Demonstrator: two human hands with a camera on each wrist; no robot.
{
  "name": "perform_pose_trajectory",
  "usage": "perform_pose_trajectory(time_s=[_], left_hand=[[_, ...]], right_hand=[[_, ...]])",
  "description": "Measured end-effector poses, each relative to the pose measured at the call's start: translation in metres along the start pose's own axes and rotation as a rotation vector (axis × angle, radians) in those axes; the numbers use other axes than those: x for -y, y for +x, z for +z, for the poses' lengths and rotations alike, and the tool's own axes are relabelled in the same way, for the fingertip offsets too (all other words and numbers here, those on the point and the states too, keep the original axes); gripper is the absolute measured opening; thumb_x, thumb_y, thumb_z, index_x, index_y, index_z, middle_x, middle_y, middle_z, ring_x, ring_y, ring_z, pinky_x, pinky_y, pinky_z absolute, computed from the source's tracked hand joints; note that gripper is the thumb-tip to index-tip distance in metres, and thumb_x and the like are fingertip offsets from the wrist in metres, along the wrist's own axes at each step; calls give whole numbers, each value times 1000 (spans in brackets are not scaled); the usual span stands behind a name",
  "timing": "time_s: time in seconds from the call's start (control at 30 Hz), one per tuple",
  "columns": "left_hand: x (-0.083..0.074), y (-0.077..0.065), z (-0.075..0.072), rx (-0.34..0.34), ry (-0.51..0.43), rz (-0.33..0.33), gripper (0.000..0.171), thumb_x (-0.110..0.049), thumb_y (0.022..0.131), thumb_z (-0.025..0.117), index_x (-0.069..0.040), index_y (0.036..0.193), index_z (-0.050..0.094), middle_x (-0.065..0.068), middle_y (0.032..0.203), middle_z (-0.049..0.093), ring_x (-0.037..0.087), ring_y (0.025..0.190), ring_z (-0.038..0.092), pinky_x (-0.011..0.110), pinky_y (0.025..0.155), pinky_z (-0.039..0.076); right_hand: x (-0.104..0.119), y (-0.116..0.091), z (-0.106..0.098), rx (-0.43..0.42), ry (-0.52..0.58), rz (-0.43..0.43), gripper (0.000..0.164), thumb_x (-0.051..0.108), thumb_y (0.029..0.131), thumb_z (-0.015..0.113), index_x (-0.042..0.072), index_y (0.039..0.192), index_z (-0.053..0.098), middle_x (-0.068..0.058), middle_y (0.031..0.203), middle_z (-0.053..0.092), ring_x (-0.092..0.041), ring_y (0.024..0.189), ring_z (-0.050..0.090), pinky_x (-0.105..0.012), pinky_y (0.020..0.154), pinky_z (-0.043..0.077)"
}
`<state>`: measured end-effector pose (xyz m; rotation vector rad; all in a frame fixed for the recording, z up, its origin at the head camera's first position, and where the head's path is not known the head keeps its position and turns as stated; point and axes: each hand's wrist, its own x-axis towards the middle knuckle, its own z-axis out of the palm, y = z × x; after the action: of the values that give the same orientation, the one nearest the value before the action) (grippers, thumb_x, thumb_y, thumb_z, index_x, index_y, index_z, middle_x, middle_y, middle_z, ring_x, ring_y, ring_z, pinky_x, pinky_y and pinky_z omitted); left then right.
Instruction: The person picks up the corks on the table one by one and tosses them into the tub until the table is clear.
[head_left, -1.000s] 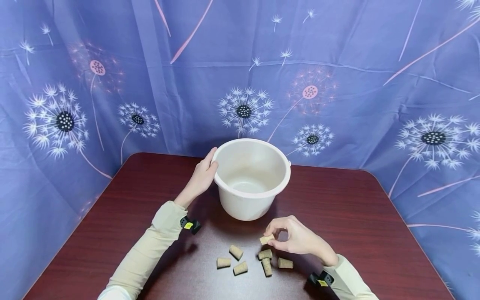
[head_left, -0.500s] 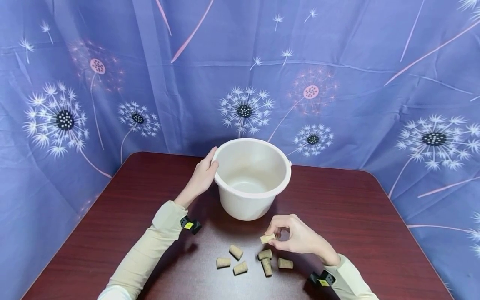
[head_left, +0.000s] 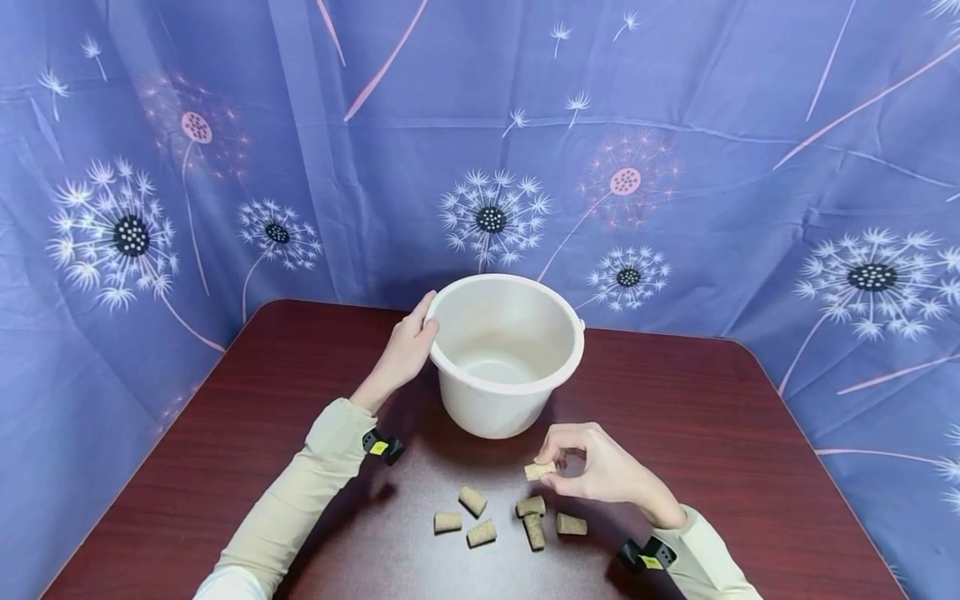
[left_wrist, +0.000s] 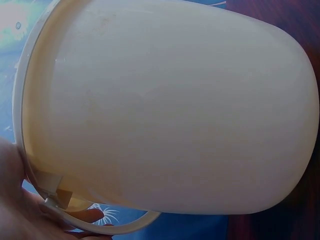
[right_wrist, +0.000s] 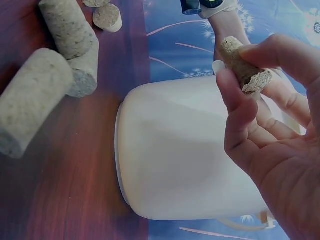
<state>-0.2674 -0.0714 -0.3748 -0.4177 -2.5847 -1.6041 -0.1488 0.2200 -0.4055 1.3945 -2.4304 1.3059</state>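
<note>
The left hand (head_left: 405, 350) is holding a bucket (head_left: 492, 412).
The right hand (head_left: 602, 468) is pinching a cork (head_left: 537, 472) near other corks (head_left: 481, 533).

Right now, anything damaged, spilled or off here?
Only minor: the cork pinched in the right hand has a ragged, pitted end in the right wrist view, possibly crumbled. Nothing else stands out.
</note>
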Motion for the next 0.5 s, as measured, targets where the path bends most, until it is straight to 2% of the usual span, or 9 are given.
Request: perform_pose_trajectory(time_s=[0.1,0.3,0.43,0.5], left_hand=[[0,0,0,-1,7,1,57,-20,99,35,-10,154,25,11,156,32,24,140,38,42,113,33],[0,0,1,-9,10,5,57,-20,98,36,-10,153,26,11,156,33,24,139,38,41,113,34],[0,0,1,-12,8,5,58,-20,98,36,-9,154,26,11,156,32,23,140,37,41,114,33],[1,1,1,-14,6,2,57,-21,98,36,-10,153,27,11,156,33,23,140,37,41,114,32]], right_hand=[[-9,-4,1,-8,14,-20,16,1,76,74,15,81,67,1,78,64,-14,66,55,-23,56,47],[-12,-5,1,-28,23,-92,30,-4,72,73,22,83,64,8,80,62,-8,65,52,-17,58,45],[-8,-4,0,-36,12,-91,33,-6,68,72,23,81,61,10,77,58,-1,66,49,-16,56,43],[-7,-3,-1,-38,11,-87,34,-7,67,71,23,80,61,10,76,58,-3,65,49,-16,55,43]])
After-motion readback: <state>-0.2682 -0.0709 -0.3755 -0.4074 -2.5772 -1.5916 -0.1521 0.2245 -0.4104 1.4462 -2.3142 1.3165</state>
